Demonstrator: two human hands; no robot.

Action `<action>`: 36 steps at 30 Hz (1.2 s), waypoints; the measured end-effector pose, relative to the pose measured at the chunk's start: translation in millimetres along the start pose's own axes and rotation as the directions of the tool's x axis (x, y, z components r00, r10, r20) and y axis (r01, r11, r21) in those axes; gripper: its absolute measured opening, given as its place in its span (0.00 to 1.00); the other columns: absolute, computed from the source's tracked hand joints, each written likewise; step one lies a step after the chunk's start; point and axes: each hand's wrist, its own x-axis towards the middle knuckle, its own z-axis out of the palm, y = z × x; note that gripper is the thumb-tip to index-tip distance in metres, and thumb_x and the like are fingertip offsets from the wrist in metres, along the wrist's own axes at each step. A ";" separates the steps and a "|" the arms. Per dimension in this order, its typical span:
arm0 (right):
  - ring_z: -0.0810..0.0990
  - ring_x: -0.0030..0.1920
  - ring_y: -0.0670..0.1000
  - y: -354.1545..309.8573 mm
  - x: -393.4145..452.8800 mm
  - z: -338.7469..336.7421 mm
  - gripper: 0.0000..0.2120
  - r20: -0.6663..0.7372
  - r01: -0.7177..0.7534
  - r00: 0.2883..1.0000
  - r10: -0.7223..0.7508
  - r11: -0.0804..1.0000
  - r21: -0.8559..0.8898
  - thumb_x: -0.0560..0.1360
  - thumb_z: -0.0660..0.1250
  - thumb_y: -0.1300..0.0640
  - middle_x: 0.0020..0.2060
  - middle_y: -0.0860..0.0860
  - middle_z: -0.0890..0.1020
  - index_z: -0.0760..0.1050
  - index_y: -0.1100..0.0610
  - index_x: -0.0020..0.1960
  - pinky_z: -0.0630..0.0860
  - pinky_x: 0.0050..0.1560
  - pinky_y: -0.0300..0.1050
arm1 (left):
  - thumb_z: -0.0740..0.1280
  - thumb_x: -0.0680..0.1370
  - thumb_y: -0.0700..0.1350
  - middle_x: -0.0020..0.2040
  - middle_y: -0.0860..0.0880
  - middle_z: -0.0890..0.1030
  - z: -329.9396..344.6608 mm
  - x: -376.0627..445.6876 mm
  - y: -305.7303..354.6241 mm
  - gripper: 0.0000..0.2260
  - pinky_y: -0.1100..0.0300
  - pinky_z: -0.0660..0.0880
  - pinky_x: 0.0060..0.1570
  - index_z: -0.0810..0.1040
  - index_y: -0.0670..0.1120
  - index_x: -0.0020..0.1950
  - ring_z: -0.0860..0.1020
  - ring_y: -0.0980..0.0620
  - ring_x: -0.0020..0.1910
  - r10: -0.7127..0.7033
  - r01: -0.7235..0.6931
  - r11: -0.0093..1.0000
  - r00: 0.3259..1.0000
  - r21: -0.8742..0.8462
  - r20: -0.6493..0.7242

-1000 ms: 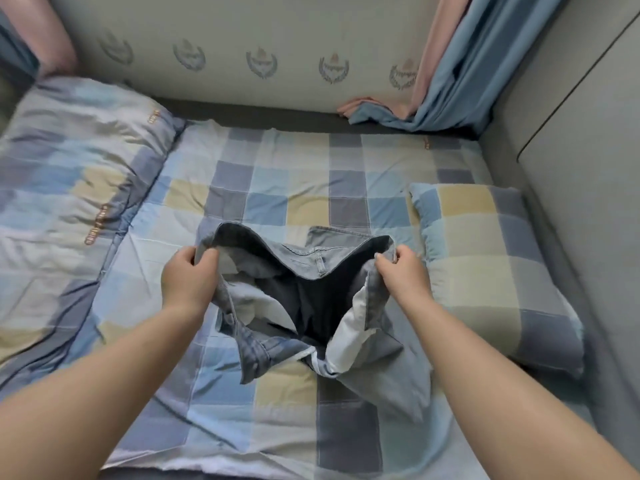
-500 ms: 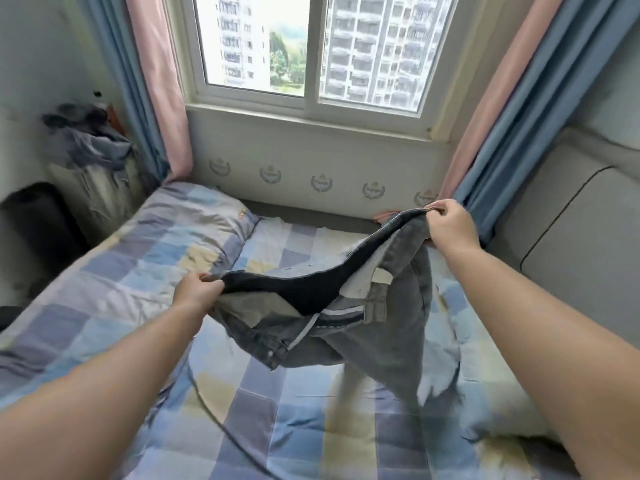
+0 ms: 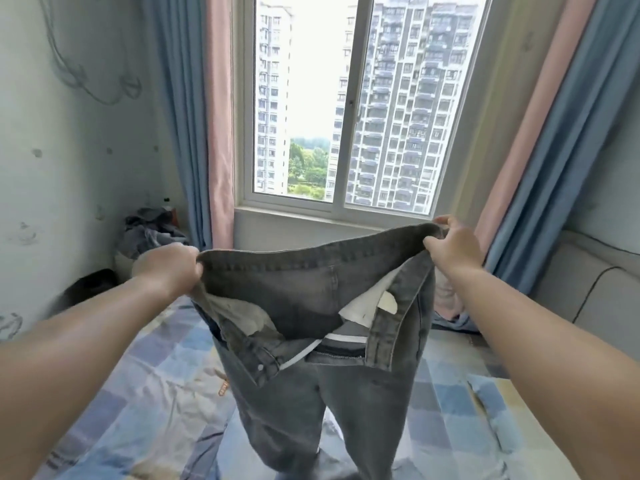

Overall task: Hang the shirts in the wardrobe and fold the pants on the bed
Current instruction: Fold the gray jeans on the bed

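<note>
Where jeans (image 3: 311,292) hang, hems cropped.

Pants (image 3: 322,306) hang above bed (image 3: 145,393), window (image 3: 349,109) behind.

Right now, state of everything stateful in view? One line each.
jeans: held up by the waistband, fly unbuttoned, legs hanging to the bed
left hand: grips waistband's left end
right hand: grips waistband's right end
curtains: drawn back
window: looks closed
bed: checked cover, wrinkled
</note>
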 end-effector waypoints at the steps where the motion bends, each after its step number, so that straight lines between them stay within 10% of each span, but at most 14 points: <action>1: 0.75 0.44 0.54 -1.4 2.8 -3.4 0.15 0.010 0.040 0.999 -0.039 0.998 -0.058 0.75 0.64 0.60 0.48 0.52 0.77 0.71 0.56 0.62 0.69 0.44 0.45 | 0.55 0.80 0.48 0.51 0.45 0.80 -7.1 3.3 -4.4 0.11 0.56 0.69 0.40 0.76 0.46 0.50 0.78 0.44 0.47 -0.056 0.057 0.997 0.998 -0.056 0.015; 4: 0.74 0.42 0.53 -2.8 15.4 -14.4 0.15 0.085 0.135 0.989 -0.119 0.967 -0.216 0.77 0.62 0.58 0.48 0.54 0.79 0.71 0.54 0.64 0.70 0.43 0.46 | 0.57 0.78 0.43 0.41 0.42 0.80 -21.0 7.2 -14.7 0.10 0.54 0.77 0.40 0.76 0.40 0.47 0.80 0.44 0.36 -0.244 0.244 0.884 0.968 -0.400 0.051; 8: 0.77 0.42 0.56 -13.5 32.7 -11.3 0.14 0.236 0.218 0.963 -0.133 0.897 -0.385 0.78 0.56 0.56 0.43 0.54 0.80 0.73 0.55 0.60 0.71 0.37 0.46 | 0.56 0.77 0.37 0.50 0.39 0.79 -35.6 2.0 -13.3 0.12 0.42 0.80 0.49 0.77 0.44 0.54 0.81 0.38 0.45 -0.376 0.342 0.505 0.914 -0.793 0.155; 15: 0.83 0.45 0.59 -24.2 63.9 -0.6 0.15 0.279 -0.019 0.960 -0.024 0.988 0.151 0.73 0.53 0.59 0.49 0.56 0.82 0.74 0.54 0.55 0.80 0.51 0.57 | 0.59 0.81 0.38 0.41 0.43 0.80 -56.9 -18.3 16.7 0.06 0.57 0.79 0.33 0.74 0.41 0.48 0.81 0.50 0.32 -0.461 0.316 0.102 0.855 -0.943 0.237; 18: 0.83 0.40 0.55 -29.8 72.4 -4.9 0.13 0.296 -0.178 0.954 0.050 0.887 0.425 0.76 0.51 0.63 0.44 0.57 0.82 0.72 0.55 0.50 0.79 0.39 0.47 | 0.65 0.79 0.41 0.42 0.43 0.81 -62.4 -20.4 27.9 0.06 0.56 0.77 0.38 0.73 0.44 0.43 0.80 0.58 0.24 -0.461 0.247 0.143 0.873 -0.959 0.156; 23: 0.80 0.42 0.58 -13.9 97.3 -19.2 0.16 0.254 -0.230 0.962 0.096 0.786 0.574 0.75 0.49 0.66 0.44 0.58 0.79 0.72 0.51 0.41 0.79 0.47 0.56 | 0.71 0.74 0.53 0.36 0.46 0.84 -85.0 -20.3 52.1 0.12 0.51 0.82 0.41 0.75 0.45 0.40 0.83 0.49 0.30 -0.438 0.277 0.699 0.895 -0.660 -0.088; 26: 0.76 0.42 0.57 -7.0 112.6 -39.7 0.17 0.182 -0.220 0.974 0.135 0.750 0.623 0.72 0.49 0.66 0.42 0.58 0.77 0.73 0.51 0.40 0.76 0.44 0.54 | 0.69 0.75 0.52 0.38 0.43 0.83 -98.1 -9.4 81.2 0.12 0.48 0.81 0.44 0.75 0.43 0.44 0.83 0.43 0.37 -0.402 0.226 0.743 0.903 -0.630 -0.150; 32: 0.75 0.44 0.57 -20.0 166.9 -123.0 0.18 -0.011 -0.090 0.991 0.135 0.713 0.695 0.72 0.49 0.68 0.38 0.53 0.76 0.72 0.50 0.37 0.76 0.48 0.53 | 0.57 0.82 0.41 0.44 0.44 0.82 -137.4 12.2 183.4 0.07 0.58 0.76 0.37 0.74 0.42 0.48 0.82 0.52 0.39 -0.296 0.066 -0.112 0.950 -0.992 0.097; 36: 0.78 0.48 0.58 -50.7 210.6 -171.2 0.18 -0.174 0.067 0.983 0.063 0.753 0.654 0.71 0.51 0.68 0.40 0.51 0.77 0.72 0.49 0.37 0.77 0.55 0.54 | 0.57 0.81 0.39 0.39 0.46 0.84 -172.7 13.3 211.6 0.08 0.62 0.79 0.29 0.75 0.42 0.49 0.82 0.53 0.39 -0.269 -0.028 -0.431 0.958 -0.902 0.098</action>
